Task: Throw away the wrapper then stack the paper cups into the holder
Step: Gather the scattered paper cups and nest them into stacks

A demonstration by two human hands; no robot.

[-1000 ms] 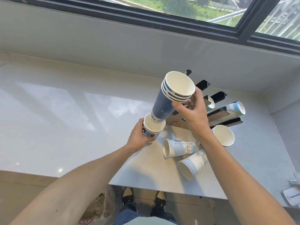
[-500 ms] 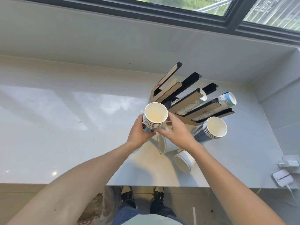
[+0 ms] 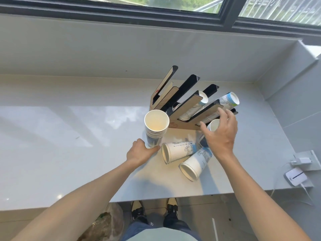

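Note:
A tall stack of paper cups (image 3: pixel 156 126) stands upright on the white counter (image 3: pixel 69 136), just left of the wood-and-black cup holder (image 3: pixel 166 98). My left hand (image 3: pixel 140 152) is at the stack's foot, thumb and forefinger around its base. The holder's slots hold a column of cups (image 3: pixel 227 101) and another cup (image 3: pixel 202 100). My right hand (image 3: pixel 220 134) hovers with fingers spread over a second, dark blue stack (image 3: pixel 214 125) in front of the holder. I cannot tell whether it touches it. Two loose cups (image 3: pixel 178 151) (image 3: pixel 196 164) lie on their sides between my hands.
A white device (image 3: pixel 295 176) with a cable and a wall plug (image 3: pixel 304 160) sit at the counter's right end. Below the front edge stands a bin with a plastic bag (image 3: pixel 104 225). A wall and window run behind the holder.
The tall stack now stands on the counter and my left hand has slid down to its base. My right hand left that stack and moved right, over the dark blue stack.

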